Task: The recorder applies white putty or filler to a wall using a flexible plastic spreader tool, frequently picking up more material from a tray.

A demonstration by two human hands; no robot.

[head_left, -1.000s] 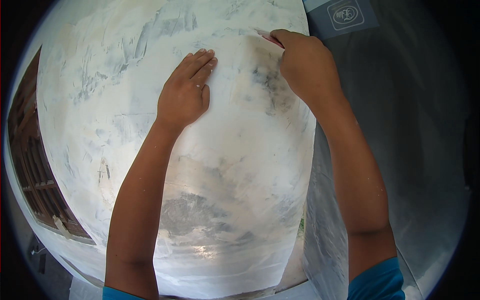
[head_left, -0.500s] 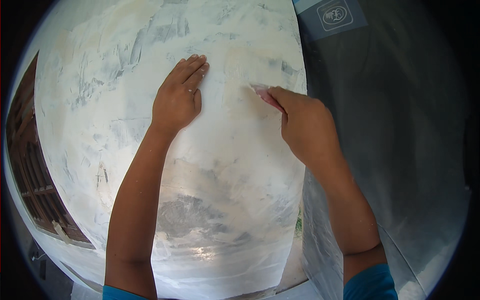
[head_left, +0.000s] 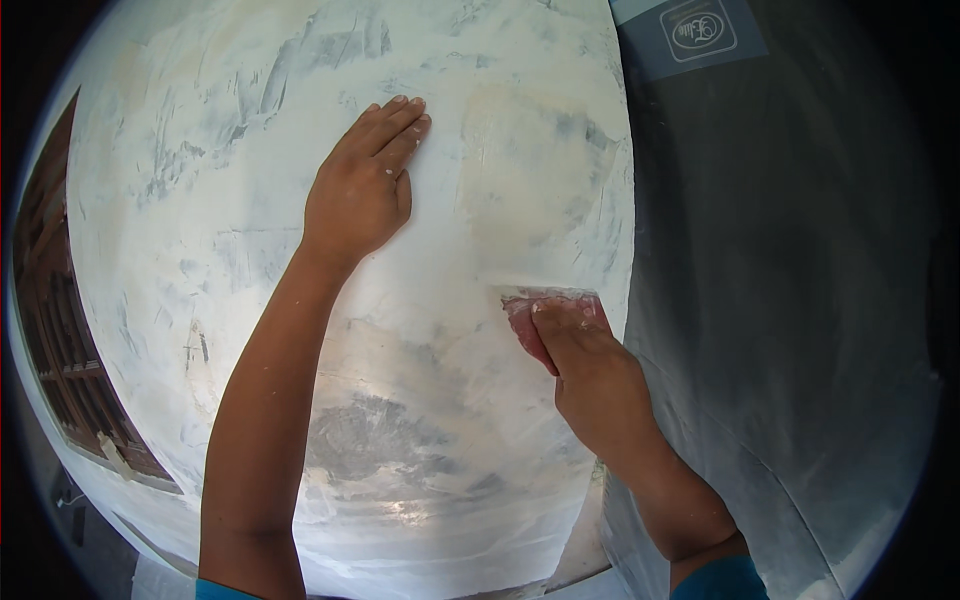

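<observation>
white-grey streaked wall [head_left: 300,150], reddish scraper [head_left: 545,315]

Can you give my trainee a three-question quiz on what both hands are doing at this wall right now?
1. True or false: the left hand lies flat on the white wall.
2. What does the right hand press against the wall?
3. The grey surface lies A) left of the white wall, B) right of it.

Key:
1. True.
2. A reddish scraper blade, smeared with white filler.
3. B.
</observation>
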